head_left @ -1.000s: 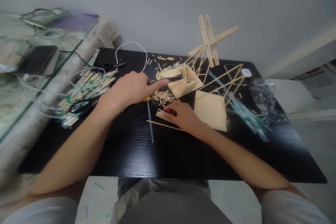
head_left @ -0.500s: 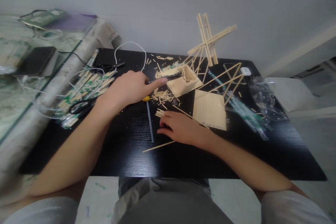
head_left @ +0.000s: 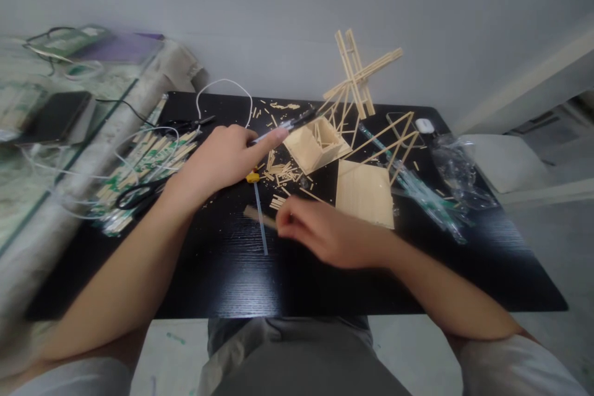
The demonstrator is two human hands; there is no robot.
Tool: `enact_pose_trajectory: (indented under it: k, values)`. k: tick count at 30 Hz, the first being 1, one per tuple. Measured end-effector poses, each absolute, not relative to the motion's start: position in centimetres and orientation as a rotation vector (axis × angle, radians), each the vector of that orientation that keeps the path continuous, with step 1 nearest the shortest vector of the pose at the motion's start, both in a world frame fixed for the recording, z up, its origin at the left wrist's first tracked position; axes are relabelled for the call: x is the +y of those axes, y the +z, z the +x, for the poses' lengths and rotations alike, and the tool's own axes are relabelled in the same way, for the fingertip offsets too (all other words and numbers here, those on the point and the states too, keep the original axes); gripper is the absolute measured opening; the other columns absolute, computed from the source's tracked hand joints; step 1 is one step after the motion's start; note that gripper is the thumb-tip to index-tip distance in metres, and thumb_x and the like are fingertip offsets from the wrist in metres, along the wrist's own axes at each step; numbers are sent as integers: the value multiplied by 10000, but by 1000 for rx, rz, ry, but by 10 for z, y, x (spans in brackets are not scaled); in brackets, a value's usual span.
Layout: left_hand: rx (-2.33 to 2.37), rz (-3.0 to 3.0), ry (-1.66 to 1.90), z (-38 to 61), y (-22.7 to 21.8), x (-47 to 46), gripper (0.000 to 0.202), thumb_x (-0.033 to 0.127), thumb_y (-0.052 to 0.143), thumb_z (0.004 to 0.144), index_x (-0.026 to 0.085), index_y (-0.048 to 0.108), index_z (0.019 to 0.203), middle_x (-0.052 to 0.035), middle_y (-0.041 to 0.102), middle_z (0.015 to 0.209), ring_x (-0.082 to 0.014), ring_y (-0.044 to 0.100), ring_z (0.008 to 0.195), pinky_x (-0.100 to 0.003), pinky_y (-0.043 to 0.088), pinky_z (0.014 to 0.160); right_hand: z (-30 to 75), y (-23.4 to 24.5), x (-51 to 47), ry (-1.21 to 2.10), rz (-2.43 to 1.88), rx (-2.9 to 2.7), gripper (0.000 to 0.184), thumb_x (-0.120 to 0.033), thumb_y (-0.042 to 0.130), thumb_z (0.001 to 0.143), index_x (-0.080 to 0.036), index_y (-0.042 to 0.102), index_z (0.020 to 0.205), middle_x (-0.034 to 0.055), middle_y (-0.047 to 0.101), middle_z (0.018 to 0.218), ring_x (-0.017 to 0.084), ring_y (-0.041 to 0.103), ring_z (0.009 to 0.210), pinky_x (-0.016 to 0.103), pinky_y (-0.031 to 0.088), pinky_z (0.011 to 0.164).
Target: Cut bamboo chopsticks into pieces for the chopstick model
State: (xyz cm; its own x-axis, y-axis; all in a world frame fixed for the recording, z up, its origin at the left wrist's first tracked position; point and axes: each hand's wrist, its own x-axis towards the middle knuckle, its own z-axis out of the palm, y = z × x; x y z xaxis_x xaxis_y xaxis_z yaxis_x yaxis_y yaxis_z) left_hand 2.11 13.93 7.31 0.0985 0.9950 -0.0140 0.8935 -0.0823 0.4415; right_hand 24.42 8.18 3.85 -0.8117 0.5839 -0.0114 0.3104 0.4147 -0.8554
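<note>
Right hand point(head_left: 325, 235) pinching a blurred, pale wooden strip point(head_left: 253, 215); left hand point(head_left: 227, 154) gripping a slim black-and-silver tool point(head_left: 304, 119).
I read the right fingertips as closed on the strip's end, over the middle of the black wood-grain desk point(head_left: 223, 284). The left thumb lies along the tool; the other left fingers are mostly hidden. Beside that hand I see a yellow piece point(head_left: 253, 177) with a translucent bluish rod point(head_left: 262, 232) directed toward the desk's front edge. Short pale wooden offcuts point(head_left: 283, 173) lie near a pale wooden box point(head_left: 304, 148), toward the back edge.
</note>
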Motion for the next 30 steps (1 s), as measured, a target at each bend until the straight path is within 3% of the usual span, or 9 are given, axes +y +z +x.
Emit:
enact_pose_trajectory:
  k: [3, 6, 8, 11, 14, 17, 22, 25, 30]
  values:
    - [1768, 1917, 658, 22, 76, 138, 767, 857, 348, 922, 204, 589, 600, -45, 571, 549, -164, 505, 538, -304, 343, 548, 263, 50, 105, 1571, -616, -1783, 141, -351, 508, 1107, -236, 478, 1032, -3, 711, 918, 67, 563, 509, 210, 405, 459]
    - [1650, 1818, 792, 23, 77, 136, 749, 839, 371, 933, 201, 572, 596, -28, 567, 536, -139, 495, 524, -283, 345, 523, 274, 57, 119, 1706, -538, -1530, 232, -444, 619, 1046, -238, 513, 1033, 17, 712, 927, 157, 728, 718, 231, 488, 506]
    - [1608, 1791, 822, 25, 77, 134, 729, 821, 397, 938, 200, 586, 606, -17, 548, 520, -131, 487, 517, -276, 338, 511, 275, 58, 123, 1771, -541, -1419, 320, -523, 631, 1016, -217, 568, 943, 22, 684, 835, 196, 734, 796, 280, 546, 598]
    - [1579, 1775, 843, 27, 76, 132, 662, 778, 494, 926, 200, 596, 620, 4, 520, 507, -123, 466, 504, -277, 327, 503, 269, 53, 125, 1826, -610, -1256, 425, -529, 679, 973, -204, 549, 734, -50, 454, 577, 128, 580, 588, 257, 471, 555]
    - [1546, 1787, 851, 31, 75, 129, 594, 717, 588, 902, 201, 550, 610, 23, 502, 522, -117, 441, 508, -282, 326, 517, 262, 42, 126, 1756, -702, -1171, 382, -407, 818, 888, -214, 526, 735, -111, 305, 531, 59, 306, 452, 216, 250, 441]
    - [1524, 1926, 826, 33, 74, 127, 540, 684, 563, 929, 200, 569, 688, 23, 535, 613, -129, 468, 587, -284, 337, 563, 258, 31, 127, 1589, -765, -1241, 242, -421, 816, 900, -232, 665, 905, -116, 337, 519, 61, 246, 438, 229, 167, 411]
    - [1591, 2186, 742, 36, 72, 124, 445, 632, 548, 954, 206, 599, 837, 17, 586, 691, -153, 509, 643, -300, 357, 625, 261, 29, 127, 1385, -765, -1338, 263, -444, 715, 988, -235, 755, 1142, -95, 364, 544, 67, 289, 436, 239, 207, 394]
    - [1590, 2245, 740, 39, 70, 124, 418, 609, 552, 960, 199, 633, 969, -20, 671, 806, -185, 589, 722, -312, 391, 672, 263, 32, 127, 1362, -761, -1349, 238, -424, 723, 983, -248, 740, 1143, -73, 457, 617, 55, 310, 438, 236, 221, 383]
    - [1585, 2307, 729, 43, 67, 123, 372, 562, 568, 966, 201, 645, 1011, -39, 695, 857, -197, 620, 751, -311, 398, 687, 262, 34, 127, 1383, -714, -1347, 176, -385, 716, 983, -232, 703, 1068, 6, 667, 962, 20, 348, 454, 234, 213, 364]
